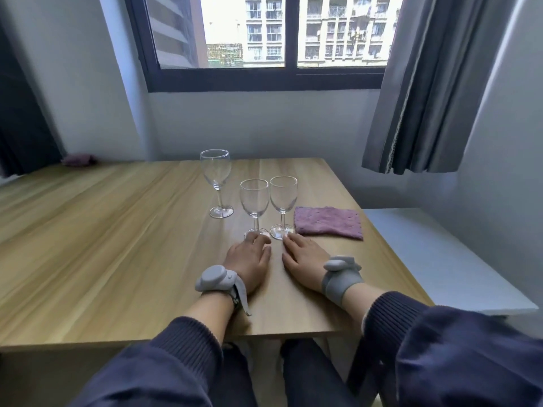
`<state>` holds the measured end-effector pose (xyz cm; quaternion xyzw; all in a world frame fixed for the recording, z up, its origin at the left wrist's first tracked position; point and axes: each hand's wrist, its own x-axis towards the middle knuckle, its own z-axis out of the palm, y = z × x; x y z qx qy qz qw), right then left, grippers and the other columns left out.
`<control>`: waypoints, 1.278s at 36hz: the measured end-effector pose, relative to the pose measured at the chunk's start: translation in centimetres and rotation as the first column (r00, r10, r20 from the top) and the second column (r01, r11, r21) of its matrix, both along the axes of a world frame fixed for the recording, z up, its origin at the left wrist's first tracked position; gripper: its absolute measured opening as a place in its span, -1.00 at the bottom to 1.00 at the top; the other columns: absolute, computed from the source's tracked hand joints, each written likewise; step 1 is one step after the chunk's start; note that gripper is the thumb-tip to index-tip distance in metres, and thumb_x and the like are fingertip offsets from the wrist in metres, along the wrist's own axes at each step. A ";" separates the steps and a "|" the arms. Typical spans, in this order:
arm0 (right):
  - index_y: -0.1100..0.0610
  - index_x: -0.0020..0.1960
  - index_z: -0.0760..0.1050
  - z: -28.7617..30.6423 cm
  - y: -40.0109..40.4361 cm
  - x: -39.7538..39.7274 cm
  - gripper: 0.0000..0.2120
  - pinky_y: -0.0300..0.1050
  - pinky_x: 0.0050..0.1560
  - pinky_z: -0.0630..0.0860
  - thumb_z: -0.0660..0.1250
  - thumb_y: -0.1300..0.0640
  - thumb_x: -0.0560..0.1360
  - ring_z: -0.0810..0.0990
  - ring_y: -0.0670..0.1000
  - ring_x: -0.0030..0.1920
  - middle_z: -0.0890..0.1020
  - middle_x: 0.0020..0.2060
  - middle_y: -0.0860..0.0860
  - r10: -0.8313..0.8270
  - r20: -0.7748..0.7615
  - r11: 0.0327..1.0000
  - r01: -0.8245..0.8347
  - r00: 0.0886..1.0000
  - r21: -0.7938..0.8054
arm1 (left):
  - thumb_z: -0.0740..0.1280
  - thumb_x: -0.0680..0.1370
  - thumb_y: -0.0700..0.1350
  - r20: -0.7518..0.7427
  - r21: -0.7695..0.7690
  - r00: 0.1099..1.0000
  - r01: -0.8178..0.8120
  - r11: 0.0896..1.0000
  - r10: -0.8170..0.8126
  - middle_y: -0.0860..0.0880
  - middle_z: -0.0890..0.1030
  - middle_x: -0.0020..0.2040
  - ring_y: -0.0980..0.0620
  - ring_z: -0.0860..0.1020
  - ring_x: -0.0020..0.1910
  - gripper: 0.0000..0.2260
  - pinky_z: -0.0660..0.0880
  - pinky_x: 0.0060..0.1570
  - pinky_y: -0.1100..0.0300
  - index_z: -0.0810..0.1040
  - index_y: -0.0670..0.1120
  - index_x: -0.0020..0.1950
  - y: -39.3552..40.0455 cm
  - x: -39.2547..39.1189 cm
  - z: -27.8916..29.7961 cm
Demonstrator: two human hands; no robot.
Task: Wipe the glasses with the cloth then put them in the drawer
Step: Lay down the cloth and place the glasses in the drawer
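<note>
Both hands lie flat and empty on the wooden table (117, 245), the left hand (248, 259) touching the middle glass (254, 202) at its foot, the right hand (304, 259) just short of the right glass (283, 198). A taller glass (216, 177) stands at eleven o'clock, the purple cloth (329, 223) at one o'clock. Wiping has not begun; the next move likely calls for taking the cloth, and no drawer is in view.

Daylight comes in through the window (264, 33) straight ahead, where the view outside is pale and nearly washed out. The room is soft and fairly dim, with bluish walls. The table (117, 230) carries a faint sheen and weak shadows beside the hands. Straight lines bend toward the edges, and the corners and near sleeves (440, 362) look smeared and soft
</note>
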<state>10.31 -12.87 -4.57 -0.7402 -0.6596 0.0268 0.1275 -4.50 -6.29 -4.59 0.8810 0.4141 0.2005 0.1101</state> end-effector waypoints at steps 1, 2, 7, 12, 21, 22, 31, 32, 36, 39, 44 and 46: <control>0.13 0.52 0.15 0.1 -0.4 0.1 -0.50 -0.12 0.47 0.04 0.05 -0.02 0.63 0.13 0.04 0.50 0.17 0.52 0.05 0.005 -0.010 1.000 -0.005 1.000 0.023 | 0.11 0.65 -0.05 0.048 -0.018 0.999 -0.015 1.000 0.016 -0.05 0.39 0.31 -0.08 0.45 0.26 -0.74 0.29 0.23 0.09 0.42 -0.05 0.30 0.0 -0.1 0.1; 0.13 0.50 0.19 0.3 -0.6 0.1 -0.51 -0.13 0.44 0.10 0.08 0.00 0.62 0.19 0.05 0.48 0.22 0.50 0.05 0.012 -0.030 0.999 -0.010 0.999 0.053 | 0.14 0.63 -0.06 0.092 -0.028 0.995 -0.037 0.999 0.039 -0.08 0.40 0.29 -0.11 0.46 0.24 -0.75 0.29 0.21 0.08 0.43 -0.08 0.28 0.0 -0.2 0.1; 0.13 0.35 0.33 2.3 -0.6 0.8 -0.56 -0.08 0.18 0.38 0.31 0.11 0.50 0.46 0.08 0.22 0.45 0.25 0.08 -0.036 -0.288 0.933 0.136 0.957 0.333 | 0.26 0.54 -0.01 0.364 -0.101 0.908 -0.184 0.978 0.209 -0.17 0.40 0.20 -0.16 0.43 0.20 -0.68 0.32 0.18 0.02 0.44 -0.19 0.18 1.2 -0.7 2.3; 0.12 0.39 0.21 6.9 2.5 1.4 -0.35 0.03 0.28 0.39 0.45 0.14 0.40 0.42 0.09 0.24 0.35 0.29 0.12 0.021 -0.588 0.863 0.281 0.809 0.419 | 0.43 0.47 -0.09 0.579 -0.136 0.800 -0.100 0.986 0.161 -0.20 0.34 0.31 -0.16 0.41 0.25 -0.43 0.32 0.30 0.05 0.27 -0.23 0.37 2.9 -0.1 6.0; 0.15 0.45 0.24 9.7 6.2 1.7 -0.27 -0.16 0.08 0.45 0.50 0.17 0.38 0.46 0.06 0.21 0.43 0.32 0.12 0.051 -0.657 0.954 0.159 0.752 0.256 | 0.45 0.46 -0.06 0.392 -0.208 0.916 0.005 0.978 0.079 -0.14 0.36 0.40 -0.08 0.43 0.30 -0.26 0.36 0.31 0.09 0.15 -0.14 0.52 5.1 1.8 8.9; 0.16 0.44 0.27 9.8 6.2 1.7 -0.29 -0.18 0.03 0.45 0.51 0.16 0.38 0.47 0.04 0.17 0.46 0.29 0.11 0.052 -0.653 0.949 0.166 0.756 0.268 | 0.46 0.46 -0.05 0.392 -0.181 0.916 -0.008 0.983 0.079 -0.13 0.41 0.36 -0.07 0.47 0.23 -0.29 0.39 0.25 0.13 0.20 -0.14 0.51 5.1 1.8 9.0; 0.17 0.35 0.40 10.7 4.4 2.2 -0.30 -0.04 0.22 0.48 0.58 0.07 0.29 0.55 0.04 0.09 0.55 0.15 0.06 0.032 -0.623 0.910 0.235 0.781 0.341 | 0.55 0.37 0.01 0.439 -0.098 0.892 -0.072 0.993 0.108 -0.12 0.55 0.19 -0.04 0.57 0.04 -0.35 0.48 0.10 0.14 0.40 -0.15 0.36 3.3 1.2 10.1; 0.16 0.34 0.41 11.1 4.1 2.2 -0.31 -0.05 0.21 0.48 0.58 0.06 0.28 0.55 0.04 0.09 0.56 0.14 0.05 0.034 -0.624 0.902 0.244 0.781 0.355 | 0.55 0.36 0.00 0.439 -0.095 0.892 -0.074 0.993 0.108 -0.12 0.55 0.19 -0.05 0.57 0.05 -0.35 0.47 0.11 0.14 0.40 -0.16 0.36 3.0 1.3 10.4; 0.16 0.31 0.44 13.0 2.3 2.7 -0.33 -0.10 0.19 0.47 0.58 0.03 0.28 0.55 0.02 0.09 0.57 0.11 0.05 0.039 -0.609 0.886 0.255 0.792 0.388 | 0.55 0.35 0.03 0.430 -0.071 0.896 -0.087 0.994 0.109 -0.10 0.55 0.17 -0.04 0.57 0.07 -0.37 0.48 0.14 0.10 0.42 -0.13 0.33 1.5 1.7 12.1; 0.18 0.30 0.46 14.1 1.0 3.4 -0.32 -0.17 0.16 0.44 0.59 0.01 0.27 0.54 0.00 0.09 0.59 0.10 0.05 0.022 -0.594 0.878 0.269 0.804 0.397 | 0.55 0.35 0.04 0.443 -0.064 0.887 -0.115 0.991 0.132 -0.09 0.56 0.17 -0.04 0.55 0.11 -0.38 0.44 0.14 0.17 0.43 -0.13 0.31 0.6 2.1 13.4; 0.19 0.27 0.46 15.3 -2.2 5.6 -0.34 -0.13 0.18 0.46 0.59 0.00 0.26 0.56 0.02 0.09 0.59 0.08 0.06 -0.019 -0.579 0.877 0.291 0.815 0.382 | 0.54 0.35 0.02 0.443 -0.072 0.886 -0.116 0.991 0.136 -0.08 0.55 0.19 -0.02 0.51 0.17 -0.40 0.35 0.05 0.29 0.44 -0.13 0.31 -1.6 3.9 15.1; 0.18 0.26 0.46 15.4 -3.5 6.6 -0.35 -0.07 0.21 0.47 0.59 0.01 0.26 0.56 0.04 0.11 0.59 0.09 0.06 -0.033 -0.571 0.876 0.299 0.820 0.379 | 0.55 0.35 0.03 0.438 -0.075 0.891 -0.093 0.993 0.116 -0.08 0.55 0.19 -0.01 0.52 0.16 -0.39 0.35 0.04 0.28 0.43 -0.13 0.31 -2.5 4.9 15.5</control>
